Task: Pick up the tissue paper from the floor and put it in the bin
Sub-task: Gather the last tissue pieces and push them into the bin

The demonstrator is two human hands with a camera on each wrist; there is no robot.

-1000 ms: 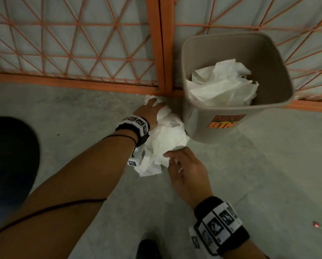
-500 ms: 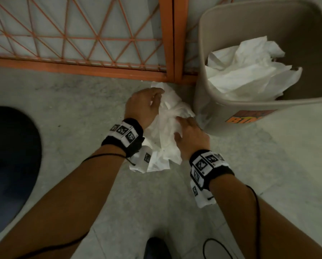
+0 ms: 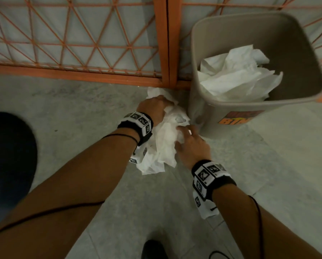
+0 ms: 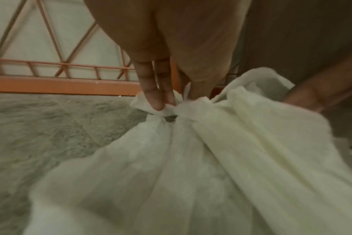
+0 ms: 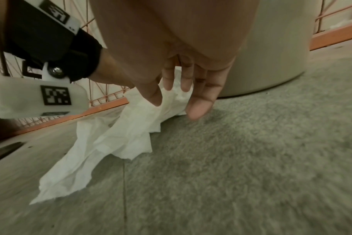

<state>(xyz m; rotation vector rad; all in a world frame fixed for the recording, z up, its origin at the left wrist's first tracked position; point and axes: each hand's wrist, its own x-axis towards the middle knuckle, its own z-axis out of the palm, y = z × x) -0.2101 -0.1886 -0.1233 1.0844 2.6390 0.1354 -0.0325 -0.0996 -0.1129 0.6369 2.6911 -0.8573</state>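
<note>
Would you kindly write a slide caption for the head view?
Both hands, left hand and right hand, gather crumpled tissue paper off the floor beside a part-filled bin.

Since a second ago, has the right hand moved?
Yes. The right hand has moved toward the bin and now touches the tissue paper beside its base.

tissue paper: soft crumpled paper | bin: smooth matt plastic | floor: rough matt concrete
</note>
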